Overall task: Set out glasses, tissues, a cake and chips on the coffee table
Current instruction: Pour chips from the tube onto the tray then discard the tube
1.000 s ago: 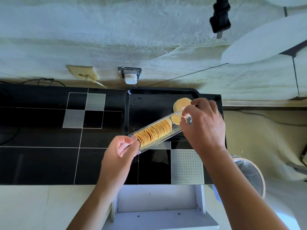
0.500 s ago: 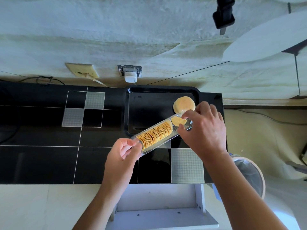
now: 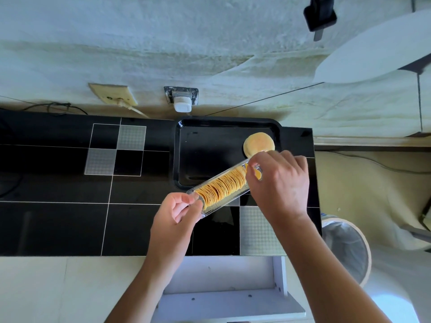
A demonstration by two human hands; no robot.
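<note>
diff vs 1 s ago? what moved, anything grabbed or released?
Little changed. The right hand slid slightly down the clear chip tray, uncovering more of the round cake, with a chip at its fingertips now as before. Same throughout: left hand pinching the tray's near end, black tray, table.

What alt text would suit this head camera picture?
Two hands hold a clear tray of chips over a black table: left hand grips one end, right hand the other. Behind, a round cake sits on a black tray.
</note>
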